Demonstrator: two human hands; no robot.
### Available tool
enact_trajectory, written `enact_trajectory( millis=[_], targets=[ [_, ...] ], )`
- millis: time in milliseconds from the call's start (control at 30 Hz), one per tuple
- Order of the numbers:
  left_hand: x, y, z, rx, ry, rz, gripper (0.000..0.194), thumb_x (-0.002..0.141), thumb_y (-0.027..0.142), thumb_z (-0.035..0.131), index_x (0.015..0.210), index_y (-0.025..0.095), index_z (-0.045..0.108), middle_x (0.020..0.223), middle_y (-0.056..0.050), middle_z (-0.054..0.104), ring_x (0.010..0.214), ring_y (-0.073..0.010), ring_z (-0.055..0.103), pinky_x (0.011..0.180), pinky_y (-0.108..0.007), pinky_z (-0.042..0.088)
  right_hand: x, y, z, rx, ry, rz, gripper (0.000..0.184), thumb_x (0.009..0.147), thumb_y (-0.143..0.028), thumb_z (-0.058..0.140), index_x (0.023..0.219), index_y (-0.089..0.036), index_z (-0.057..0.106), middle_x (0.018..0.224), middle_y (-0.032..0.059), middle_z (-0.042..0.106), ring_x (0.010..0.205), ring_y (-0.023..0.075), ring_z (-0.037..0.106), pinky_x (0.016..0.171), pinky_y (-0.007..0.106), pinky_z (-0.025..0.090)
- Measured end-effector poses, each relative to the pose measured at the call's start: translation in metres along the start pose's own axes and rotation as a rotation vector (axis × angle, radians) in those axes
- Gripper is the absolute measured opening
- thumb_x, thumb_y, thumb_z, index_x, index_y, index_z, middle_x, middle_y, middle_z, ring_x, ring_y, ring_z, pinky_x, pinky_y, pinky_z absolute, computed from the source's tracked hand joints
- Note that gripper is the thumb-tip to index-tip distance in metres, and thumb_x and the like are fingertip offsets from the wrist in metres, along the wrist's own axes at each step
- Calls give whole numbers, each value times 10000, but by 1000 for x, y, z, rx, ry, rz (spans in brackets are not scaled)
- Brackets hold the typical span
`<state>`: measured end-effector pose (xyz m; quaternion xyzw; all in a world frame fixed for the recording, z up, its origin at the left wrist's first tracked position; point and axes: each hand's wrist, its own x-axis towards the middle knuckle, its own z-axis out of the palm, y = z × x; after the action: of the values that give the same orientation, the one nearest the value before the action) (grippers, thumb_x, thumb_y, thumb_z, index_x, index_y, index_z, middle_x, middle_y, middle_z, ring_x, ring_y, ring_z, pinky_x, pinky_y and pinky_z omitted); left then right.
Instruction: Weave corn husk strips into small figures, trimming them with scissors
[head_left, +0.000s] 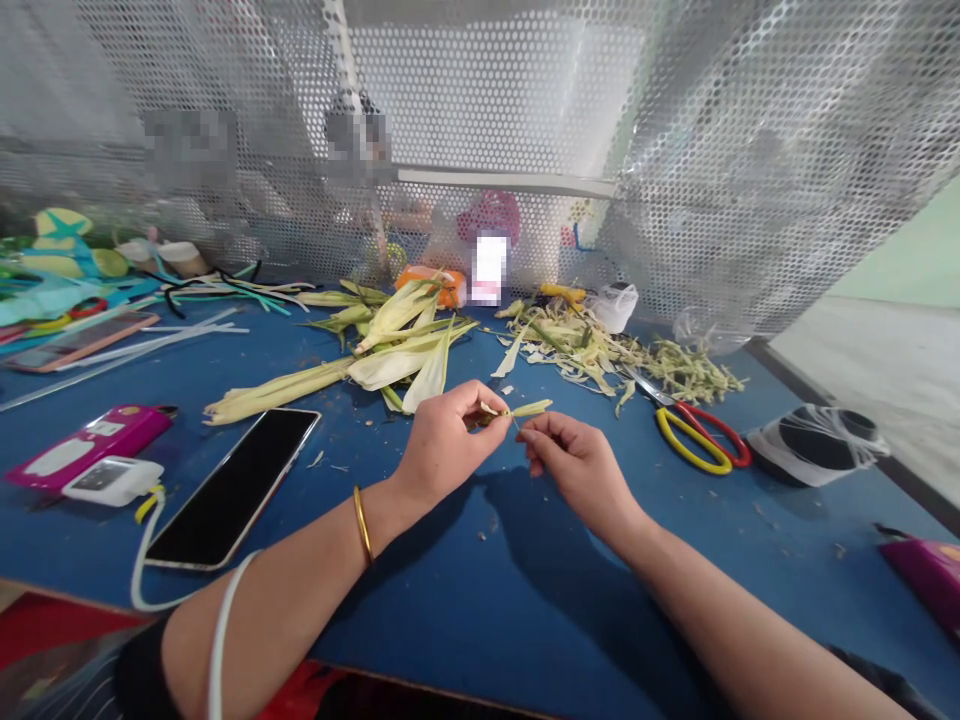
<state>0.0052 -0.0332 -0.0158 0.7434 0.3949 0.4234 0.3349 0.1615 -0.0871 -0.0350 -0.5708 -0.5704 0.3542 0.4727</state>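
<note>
Over the middle of the blue table (435, 610), my left hand (450, 440) pinches a small pale strip of corn husk (532, 408) between thumb and fingertips. Its rolled end sticks out to the right. Close beside it, my right hand (574, 455) is closed, thumb against forefinger, on a thin thread (515, 424) that runs up to the husk strip. The rest of the thread is too fine to follow. Behind my left hand lies a pile of pale corn husks (397, 350).
Scissors (694, 435) with red and yellow handles lie right, beside husk scraps (577, 345) and a black spool (821, 440) in clear plastic. A black phone (236, 490) and a magenta box (94, 445) lie left. A perforated screen (495, 90) stands behind; a white cord (225, 620) crosses my left arm.
</note>
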Motion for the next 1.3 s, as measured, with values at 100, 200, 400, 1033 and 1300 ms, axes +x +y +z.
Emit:
enact_trajectory(
  millis=[100,200,400,1033,1300],
  targets=[
    [0,-2,0,101,-23,44,29,778,188,628,761,186,652,730,9,704,667,-115,639,651,-204,485,-5,-4,-1,-243,53,-215,163,903,-249,488,816,-198,617,699,18,626,620,150,565,594,264,414],
    [-2,-1,-1,150,-96,79,54,779,165,612,773,189,659,730,14,705,674,-116,641,651,-204,477,-8,-7,-4,-357,76,-330,175,918,-188,457,818,-206,600,787,41,650,681,161,586,625,266,424],
    [-4,2,-2,231,-218,110,100,755,123,593,763,191,666,720,15,707,667,-120,638,639,-210,452,-6,-10,-9,-426,31,-338,191,905,-145,452,788,-207,590,788,34,655,671,152,575,617,257,409],
    [-2,1,0,-109,-187,-50,42,750,211,653,740,175,633,679,6,686,598,-103,612,567,-195,462,8,5,-12,428,-242,333,276,633,-389,780,679,-145,659,582,-28,581,470,72,479,506,232,363],
    [-5,-12,5,340,-138,133,76,776,135,607,764,191,657,719,16,701,669,-121,636,620,-215,414,-1,6,-4,27,-156,100,136,792,-283,564,693,-192,580,587,-29,553,493,114,528,515,244,406]
  ],
)
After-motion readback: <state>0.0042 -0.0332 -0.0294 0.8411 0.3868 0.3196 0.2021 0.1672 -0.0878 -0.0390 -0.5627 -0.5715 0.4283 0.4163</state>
